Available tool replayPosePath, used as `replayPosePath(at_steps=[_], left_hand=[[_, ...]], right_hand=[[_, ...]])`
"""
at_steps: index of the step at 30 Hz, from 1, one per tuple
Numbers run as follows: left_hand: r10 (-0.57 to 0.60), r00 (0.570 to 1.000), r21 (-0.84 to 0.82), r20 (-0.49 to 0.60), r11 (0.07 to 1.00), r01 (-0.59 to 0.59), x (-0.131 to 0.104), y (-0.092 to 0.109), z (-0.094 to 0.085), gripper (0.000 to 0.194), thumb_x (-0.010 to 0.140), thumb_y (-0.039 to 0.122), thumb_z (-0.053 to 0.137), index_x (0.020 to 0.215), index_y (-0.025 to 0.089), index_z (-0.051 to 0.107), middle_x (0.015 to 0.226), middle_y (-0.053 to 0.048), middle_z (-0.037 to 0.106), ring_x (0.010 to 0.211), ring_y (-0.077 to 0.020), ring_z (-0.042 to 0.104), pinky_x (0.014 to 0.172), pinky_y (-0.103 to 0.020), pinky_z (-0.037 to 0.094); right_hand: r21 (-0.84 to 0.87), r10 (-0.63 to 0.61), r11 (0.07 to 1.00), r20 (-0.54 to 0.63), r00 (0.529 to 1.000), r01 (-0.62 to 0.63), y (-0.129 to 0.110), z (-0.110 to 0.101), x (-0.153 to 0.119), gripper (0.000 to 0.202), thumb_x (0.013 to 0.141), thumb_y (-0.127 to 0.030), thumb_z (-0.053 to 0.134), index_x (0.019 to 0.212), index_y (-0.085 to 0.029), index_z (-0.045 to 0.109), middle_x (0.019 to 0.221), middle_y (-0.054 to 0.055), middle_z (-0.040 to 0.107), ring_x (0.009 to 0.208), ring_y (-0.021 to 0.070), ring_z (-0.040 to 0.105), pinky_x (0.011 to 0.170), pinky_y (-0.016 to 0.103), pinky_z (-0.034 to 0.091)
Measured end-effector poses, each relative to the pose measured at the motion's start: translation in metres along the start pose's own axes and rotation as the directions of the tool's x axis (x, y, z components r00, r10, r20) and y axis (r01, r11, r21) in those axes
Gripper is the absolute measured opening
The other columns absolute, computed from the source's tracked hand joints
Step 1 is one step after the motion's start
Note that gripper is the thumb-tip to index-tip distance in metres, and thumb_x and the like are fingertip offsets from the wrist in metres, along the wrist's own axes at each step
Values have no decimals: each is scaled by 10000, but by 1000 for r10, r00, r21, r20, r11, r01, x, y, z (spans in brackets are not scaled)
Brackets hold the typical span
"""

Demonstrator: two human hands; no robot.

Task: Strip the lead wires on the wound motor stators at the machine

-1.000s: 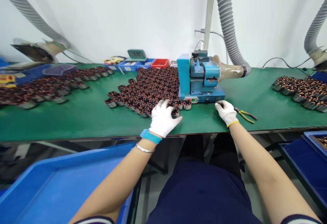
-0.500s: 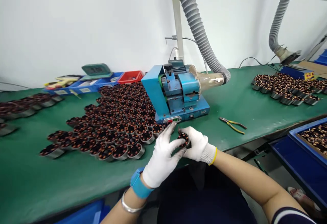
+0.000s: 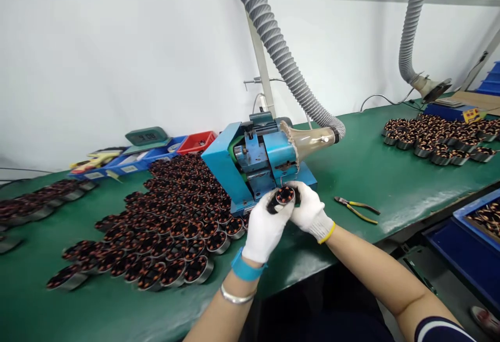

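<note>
Between my two white-gloved hands is a round motor stator (image 3: 285, 194), a metal ring with black inside and copper windings, its face turned up towards me. My left hand (image 3: 265, 227) grips it from the left and below. My right hand (image 3: 308, 207) closes on its right side, with a thin lead showing near the fingertips. Just behind the stator stands a blue bench machine (image 3: 280, 153) with a belt and motor; whether the stator touches it I cannot tell. Many similar stators (image 3: 172, 238) lie in rows left of the machine.
A grey hose (image 3: 281, 45) runs down to the machine's clear funnel (image 3: 312, 140). Yellow-handled pliers (image 3: 357, 209) lie on the green bench to the right. More stators (image 3: 441, 139) sit at the far right. Red (image 3: 195, 142) and blue bins (image 3: 128, 165) stand at the back left.
Both hands have moved the stator up and forward, closer to the machine's front. My left fingers, earlier stretched near the machine's switch, now wrap round the stator. The camera view has shifted.
</note>
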State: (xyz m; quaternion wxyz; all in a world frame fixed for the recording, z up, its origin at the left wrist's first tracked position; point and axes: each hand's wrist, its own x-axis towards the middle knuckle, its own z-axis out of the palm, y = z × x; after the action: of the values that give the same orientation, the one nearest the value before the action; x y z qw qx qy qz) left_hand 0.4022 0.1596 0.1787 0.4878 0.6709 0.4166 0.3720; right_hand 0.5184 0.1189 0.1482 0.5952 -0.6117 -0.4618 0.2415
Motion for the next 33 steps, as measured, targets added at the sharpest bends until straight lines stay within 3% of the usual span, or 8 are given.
replayPosePath(at_steps=[5,10,17,22,27,33], left_hand=[[-22,996,-101,-90,995,13,43,-1,19,363,581,391,807,866,196,693,909,-92,758,909,-280,707,874,-419,553],[-2,994,-105,-109,994,-9,61,-2,25,376,583,417,800,842,165,695,877,-95,756,878,-270,698,847,-398,547],[46,997,-66,-66,997,-50,56,4,26,378,592,362,812,898,171,696,927,-88,753,899,-263,697,860,-382,547],[47,996,-67,-75,996,-52,55,3,27,358,610,341,806,918,186,709,943,-78,754,904,-265,698,855,-383,551],[19,995,-95,-97,995,-28,57,7,28,363,616,357,794,903,151,711,921,-94,752,884,-266,694,850,-389,546],[84,992,9,-94,996,-84,38,5,31,425,640,297,756,1019,130,659,1032,-109,718,992,-271,670,957,-429,511]], right_hand=[[-127,-24,992,-17,1000,22,7,-7,40,450,675,-345,726,1093,-215,624,1043,78,698,995,272,658,920,445,537],[-130,-22,991,-32,999,18,5,-6,53,387,707,-353,708,1060,-220,622,984,76,696,952,279,654,878,450,540],[-7,-111,994,-72,991,110,18,-2,47,430,748,-421,679,1103,-198,581,1086,101,674,1038,266,632,963,427,503],[4,-65,998,-125,990,66,19,2,45,467,723,-484,696,1088,-215,581,1082,94,674,1029,268,635,958,427,510],[54,-20,998,-151,988,28,16,8,48,410,746,-448,670,1076,-222,578,1045,82,681,994,255,646,931,425,528],[3,-182,983,-147,972,185,22,-1,34,457,736,-391,680,1134,-196,571,1066,99,671,1015,259,642,943,437,523]])
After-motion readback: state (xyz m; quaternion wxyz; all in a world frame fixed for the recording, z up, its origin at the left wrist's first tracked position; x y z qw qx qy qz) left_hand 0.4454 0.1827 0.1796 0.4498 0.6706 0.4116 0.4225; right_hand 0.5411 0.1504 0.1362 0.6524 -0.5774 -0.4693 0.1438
